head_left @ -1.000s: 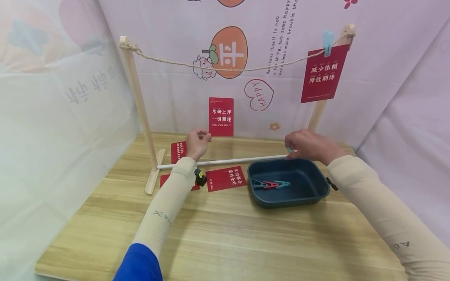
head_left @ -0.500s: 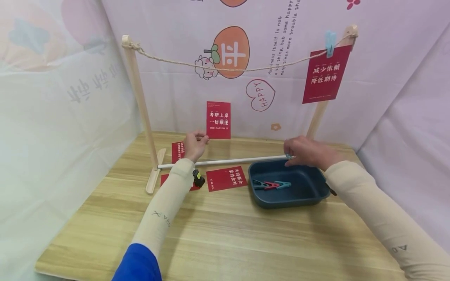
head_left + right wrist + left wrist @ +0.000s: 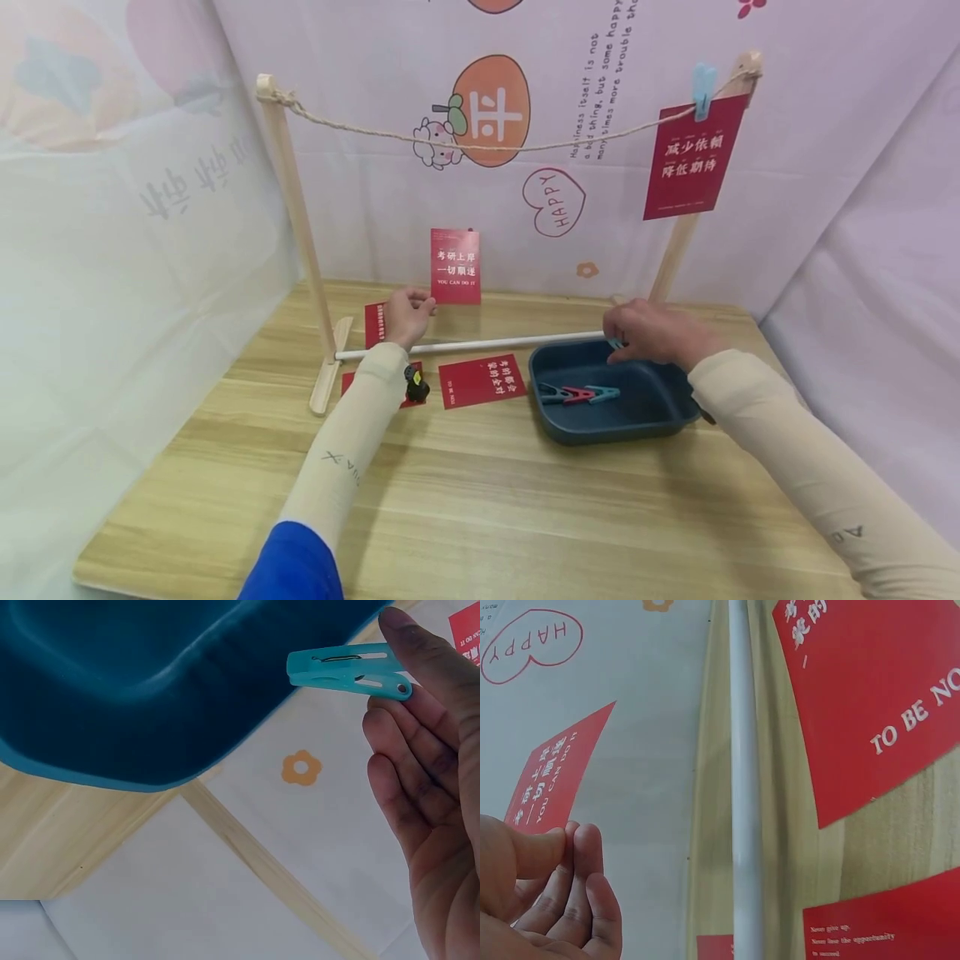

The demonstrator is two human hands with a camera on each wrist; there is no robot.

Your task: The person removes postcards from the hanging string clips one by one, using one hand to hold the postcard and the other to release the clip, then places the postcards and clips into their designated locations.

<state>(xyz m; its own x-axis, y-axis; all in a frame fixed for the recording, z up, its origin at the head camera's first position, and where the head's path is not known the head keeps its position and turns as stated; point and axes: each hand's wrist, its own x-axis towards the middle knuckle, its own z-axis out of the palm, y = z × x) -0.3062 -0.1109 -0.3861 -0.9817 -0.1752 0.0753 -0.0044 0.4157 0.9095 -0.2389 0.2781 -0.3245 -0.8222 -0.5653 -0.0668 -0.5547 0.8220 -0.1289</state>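
My left hand (image 3: 408, 318) pinches a red card (image 3: 455, 268) with white lettering between thumb and fingers at its lower left corner, holding it upright behind the white rod (image 3: 495, 342). Over the back of the dark blue basin (image 3: 615, 433), my right hand (image 3: 656, 333) grips a light teal clothespin (image 3: 345, 672) by its handle end; its tip points away from the fingers in the right wrist view. Several more clothespins (image 3: 577, 394) lie inside the basin. A rope (image 3: 480, 148) hangs above, with another red card (image 3: 686, 179) clipped to it by a light blue clothespin (image 3: 703, 92).
Wooden posts (image 3: 296, 208) on the left and right (image 3: 671, 258) carry the rope; the left one stands on a wooden foot (image 3: 326, 383). A red card (image 3: 483, 381) lies left of the basin, with others partly under the left arm. A printed cloth (image 3: 375, 217) hangs behind.
The left hand has moved down and slightly left with the red card, which now sits lower. The right hand has lowered a little over the basin, still holding the clothespin.
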